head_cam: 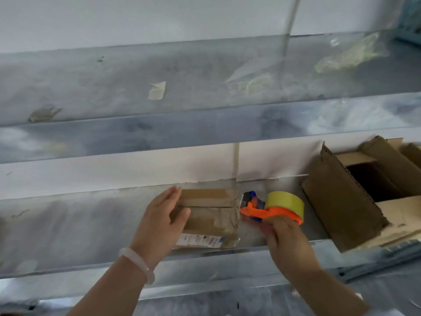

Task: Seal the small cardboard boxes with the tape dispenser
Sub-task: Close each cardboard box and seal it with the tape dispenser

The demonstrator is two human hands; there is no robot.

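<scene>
One small cardboard box (209,213) lies on the shelf (68,224), my left hand (164,215) pressing it with straight fingers. My right hand (284,236) grasps one tape dispenser (273,207) beside it. One open box (337,201) stands at right.

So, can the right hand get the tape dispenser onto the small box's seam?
Probably yes: nothing lies between the tape dispenser and the small box; the left hand covers only its left end.

A small box (211,215) sits on a metal shelf (68,224). The left grip (163,215) rests on its left end, fingers straight. The right grip (287,238) holds an orange tape dispenser (268,209) with a yellow roll — its front end is just beside the box. A big open box (341,201) stands further right.
</scene>
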